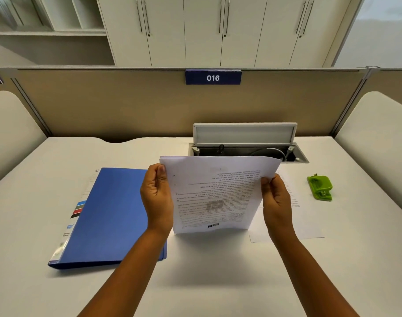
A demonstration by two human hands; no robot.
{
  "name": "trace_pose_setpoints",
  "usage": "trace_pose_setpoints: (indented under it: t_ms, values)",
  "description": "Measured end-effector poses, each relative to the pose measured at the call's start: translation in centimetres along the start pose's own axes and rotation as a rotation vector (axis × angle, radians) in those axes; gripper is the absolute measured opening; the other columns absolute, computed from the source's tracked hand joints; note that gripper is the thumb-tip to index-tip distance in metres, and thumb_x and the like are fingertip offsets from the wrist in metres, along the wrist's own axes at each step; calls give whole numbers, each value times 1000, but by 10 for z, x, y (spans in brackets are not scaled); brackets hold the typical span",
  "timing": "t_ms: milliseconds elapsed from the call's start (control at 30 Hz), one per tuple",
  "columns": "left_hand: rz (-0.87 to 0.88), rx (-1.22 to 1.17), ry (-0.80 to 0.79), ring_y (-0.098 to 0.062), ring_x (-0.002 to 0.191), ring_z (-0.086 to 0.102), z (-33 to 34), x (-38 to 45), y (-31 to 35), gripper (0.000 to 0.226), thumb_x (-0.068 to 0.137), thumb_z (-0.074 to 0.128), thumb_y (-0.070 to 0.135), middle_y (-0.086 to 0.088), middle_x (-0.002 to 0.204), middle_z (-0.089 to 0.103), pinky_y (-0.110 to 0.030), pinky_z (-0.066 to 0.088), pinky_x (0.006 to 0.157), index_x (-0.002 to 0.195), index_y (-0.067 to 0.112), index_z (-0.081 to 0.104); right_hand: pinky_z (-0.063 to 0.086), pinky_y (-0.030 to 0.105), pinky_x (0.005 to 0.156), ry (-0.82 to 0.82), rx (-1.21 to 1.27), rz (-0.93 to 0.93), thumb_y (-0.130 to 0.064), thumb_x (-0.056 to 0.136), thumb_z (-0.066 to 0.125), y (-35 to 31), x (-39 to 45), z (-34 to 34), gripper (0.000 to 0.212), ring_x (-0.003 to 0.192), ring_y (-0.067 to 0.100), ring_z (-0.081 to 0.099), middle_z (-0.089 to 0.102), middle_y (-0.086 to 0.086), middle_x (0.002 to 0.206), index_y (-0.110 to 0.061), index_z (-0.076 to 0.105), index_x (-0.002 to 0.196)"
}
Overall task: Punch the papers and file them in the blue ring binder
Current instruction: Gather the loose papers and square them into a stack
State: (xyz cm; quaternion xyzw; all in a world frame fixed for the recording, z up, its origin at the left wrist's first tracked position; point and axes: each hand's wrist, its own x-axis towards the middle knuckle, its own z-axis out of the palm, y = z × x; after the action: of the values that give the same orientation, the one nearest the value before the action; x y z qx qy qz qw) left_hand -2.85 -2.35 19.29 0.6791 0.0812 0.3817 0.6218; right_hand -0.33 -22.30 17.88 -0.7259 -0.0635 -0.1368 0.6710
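Observation:
I hold a thin stack of printed papers (216,193) upright in the middle of the desk, its lower edge resting on the desktop and the text upside down. My left hand (156,197) grips its left edge and my right hand (276,200) grips its right edge. The blue ring binder (110,216) lies shut on the desk to the left, partly behind my left forearm. A green hole punch (320,187) sits on the desk at the right, apart from both hands. Another printed sheet (307,223) lies flat behind my right hand.
An open cable hatch (245,143) with its lid raised sits in the white desk (218,271) just behind the papers. A beige partition (126,106) with a sign reading 016 closes the back. Rounded side panels stand at both ends of the desk.

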Motion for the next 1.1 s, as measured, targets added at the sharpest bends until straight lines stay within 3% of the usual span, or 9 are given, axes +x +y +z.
trace_pose_setpoints:
  t_ms: [100,233,400,533,600,700,833,933,1100]
  values:
    - [3,-25,-123,4,87,61,-6,-5,-11,20,89,45,28,9,91,58,-7,50,62,102,13,49,47,5,59,14,1,7,-13,97,35,4,3,-2,16,74,-10,59,59,-7,88,-11,49,103]
    - [-49,-6,-269,-4,98,60,-16,-15,-32,55,79,47,59,9,103,60,-10,52,70,110,13,47,47,6,59,22,14,-11,-13,97,36,2,6,-4,15,72,-9,59,58,-5,85,-10,50,100]
    - [-258,142,-302,-14,87,58,-27,-36,-65,15,94,40,17,6,90,59,-4,49,66,96,18,54,47,3,63,-135,-80,42,-46,84,43,23,5,-1,42,82,-9,61,60,-11,96,-14,51,110]
    - [-340,242,-289,-13,80,58,-31,-39,-77,21,95,38,15,7,85,60,-6,50,58,89,8,57,45,3,66,-183,-347,54,-21,96,41,46,4,-6,24,88,8,56,59,-6,103,-12,54,114]
    - [-379,295,-252,-12,75,56,-31,-36,-81,22,95,39,15,7,80,58,-13,49,51,86,4,56,43,4,71,-192,-389,62,-22,96,42,51,4,-11,28,91,6,55,57,-8,111,-14,53,120]
    - [-498,381,-243,-19,74,52,-35,-32,-96,24,95,38,14,3,75,55,-27,42,59,83,3,55,40,13,90,-203,-478,95,-30,94,46,69,-1,-23,36,106,9,54,55,-5,125,-19,48,128]
    - [-627,430,-274,-24,73,54,-43,-37,-116,29,95,38,15,-9,76,59,-29,41,61,81,-3,56,10,43,116,-280,-807,302,-44,89,51,115,-10,-51,68,143,23,17,23,4,154,-18,23,145]
    - [-696,461,-288,-23,70,53,-43,-44,-125,29,95,38,15,-10,74,57,-30,43,64,80,-3,55,-2,46,116,-383,-1022,410,-59,83,49,140,-21,-63,88,145,26,-4,0,7,158,-18,6,148]
    - [-788,457,-312,-25,75,56,-37,-49,-135,25,95,38,14,-7,76,58,-32,45,65,85,-1,56,0,42,117,-340,-1158,331,-70,80,40,151,-35,-63,92,145,24,-4,-3,5,158,-19,5,148]
